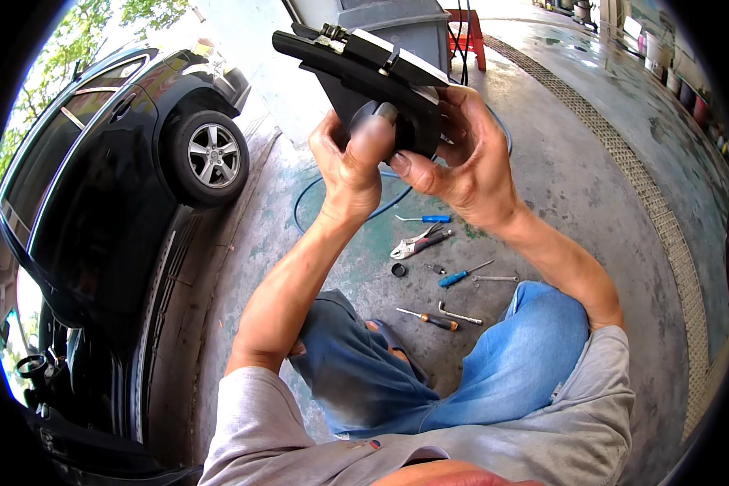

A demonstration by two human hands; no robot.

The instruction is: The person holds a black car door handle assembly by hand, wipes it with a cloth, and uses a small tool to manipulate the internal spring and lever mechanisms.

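Note:
Raised in front of me is a black angular plastic part [373, 67] with a pale flat panel along its top and small metal fittings at one end. Its exact kind I cannot make out. My left hand [352, 166] grips its near underside, thumb pressed against a rounded dark piece. Around the right end, my right hand [474, 166] is closed, its thumb pointing toward the left one. Below on the floor lie locking pliers [419, 242], a blue-handled hook pick [429, 219], a blue screwdriver [462, 276], an orange-and-black screwdriver [433, 321] and an L-shaped wrench [459, 314].
A slim wrench [496, 279] and a black round cap [398, 270] lie among the tools. A blue hose [304, 197] loops behind my hands. On the left stands a black car [97, 202]; a grey bin [397, 28] and red stool [474, 40] are beyond. A drain grate [616, 134] curves along the right.

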